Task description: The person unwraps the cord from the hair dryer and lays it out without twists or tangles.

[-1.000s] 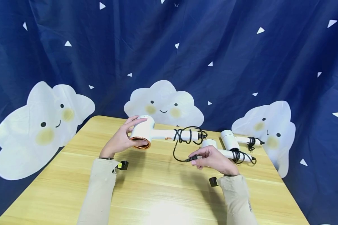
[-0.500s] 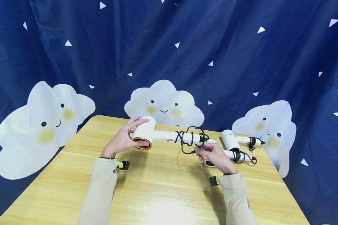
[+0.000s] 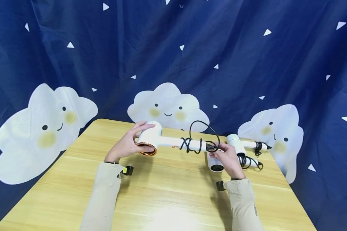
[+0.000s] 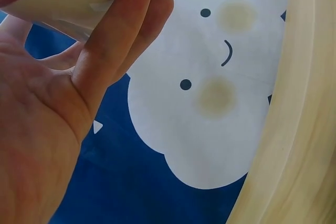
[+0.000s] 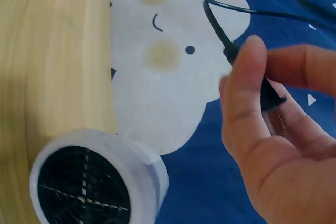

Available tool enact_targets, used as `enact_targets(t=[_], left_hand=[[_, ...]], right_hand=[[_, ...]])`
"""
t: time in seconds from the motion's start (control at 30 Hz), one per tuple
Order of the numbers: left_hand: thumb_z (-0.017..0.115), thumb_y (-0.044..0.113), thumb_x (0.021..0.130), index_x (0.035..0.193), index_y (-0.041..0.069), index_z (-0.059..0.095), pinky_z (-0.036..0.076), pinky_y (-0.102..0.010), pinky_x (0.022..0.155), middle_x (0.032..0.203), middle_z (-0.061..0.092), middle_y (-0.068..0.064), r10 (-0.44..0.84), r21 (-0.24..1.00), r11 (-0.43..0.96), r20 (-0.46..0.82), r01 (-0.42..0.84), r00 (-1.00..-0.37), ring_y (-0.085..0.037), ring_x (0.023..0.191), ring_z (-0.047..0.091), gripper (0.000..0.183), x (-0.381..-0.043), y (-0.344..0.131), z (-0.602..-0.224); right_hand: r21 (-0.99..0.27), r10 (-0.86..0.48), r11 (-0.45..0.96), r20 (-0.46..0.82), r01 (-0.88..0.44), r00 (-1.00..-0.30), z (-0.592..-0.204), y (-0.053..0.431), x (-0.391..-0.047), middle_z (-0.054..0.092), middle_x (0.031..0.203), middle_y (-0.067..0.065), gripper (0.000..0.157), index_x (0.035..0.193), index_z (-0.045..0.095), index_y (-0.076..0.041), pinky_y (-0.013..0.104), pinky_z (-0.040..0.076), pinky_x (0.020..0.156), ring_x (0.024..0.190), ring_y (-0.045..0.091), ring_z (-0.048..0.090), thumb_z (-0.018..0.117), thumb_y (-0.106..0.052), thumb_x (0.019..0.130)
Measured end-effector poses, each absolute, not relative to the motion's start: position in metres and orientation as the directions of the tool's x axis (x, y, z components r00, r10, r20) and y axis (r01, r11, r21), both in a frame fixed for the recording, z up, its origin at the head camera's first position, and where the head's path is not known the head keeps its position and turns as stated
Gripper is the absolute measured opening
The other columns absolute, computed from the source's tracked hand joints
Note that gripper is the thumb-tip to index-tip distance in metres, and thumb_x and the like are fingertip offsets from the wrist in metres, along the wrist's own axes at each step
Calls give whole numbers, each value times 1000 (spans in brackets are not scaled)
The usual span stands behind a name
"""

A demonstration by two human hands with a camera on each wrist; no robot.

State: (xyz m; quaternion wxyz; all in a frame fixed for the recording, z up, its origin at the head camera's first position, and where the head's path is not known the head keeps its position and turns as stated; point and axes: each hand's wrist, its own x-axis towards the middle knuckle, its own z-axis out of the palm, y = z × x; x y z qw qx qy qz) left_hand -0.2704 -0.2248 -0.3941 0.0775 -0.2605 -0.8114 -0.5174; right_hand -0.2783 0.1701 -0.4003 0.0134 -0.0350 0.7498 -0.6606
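My left hand (image 3: 125, 144) grips the barrel of a white hair dryer (image 3: 151, 134) with a copper-coloured ring, thumb at the ring and fingers over the far side. The dryer is held up over the table, its handle pointing right. A black cord (image 3: 200, 146) winds loosely around that handle, and one loop arches above it. At the handle's end, my right hand (image 3: 229, 162) pinches the cord's plug (image 5: 270, 95) between thumb and fingers, the prongs showing in the right wrist view. The left wrist view catches only the underside of the dryer (image 4: 79, 3) above my palm.
A second white hair dryer (image 3: 215, 163) lies on the wooden table (image 3: 162, 186) just beneath my right hand, its round black grille (image 5: 84, 187) facing the right wrist camera. Behind it lies a third dryer (image 3: 235, 143), cord wrapped. A blue curtain (image 3: 173, 57) hangs beyond the table.
My right hand has carried the plug right and up to the handle's end. The cord's hanging loop now rises above the handle. The gripped dryer has shifted slightly right, its handle end dipping.
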Motion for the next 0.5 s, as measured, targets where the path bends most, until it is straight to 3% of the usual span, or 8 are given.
enact_targets(t=[0.17,0.27,0.5], left_hand=[[89,23,73,142,33,51,45,-52,99,159,27,-6,364,790,338,391,511,-845,-36,132,45,80,-273,-222,-396],[88,22,73,143,32,51,45,-52,100,159,27,-5,374,792,336,385,510,-844,-35,133,43,80,-273,-222,-397],[88,24,73,143,32,50,44,-52,101,160,27,-3,386,782,349,382,516,-840,-32,142,33,80,-274,-219,-398]], right_hand=[[-980,46,163,120,-111,-992,-395,173,-278,68,99,-5,24,113,66,8,22,58,73,73,3,68,62,2,89],[-968,118,196,181,-156,-976,-392,174,-278,69,103,-7,29,117,67,5,20,57,73,74,0,70,67,-1,88],[-958,277,78,285,-275,-917,-384,172,-277,69,95,-6,30,110,70,1,21,58,72,72,5,71,74,5,81]])
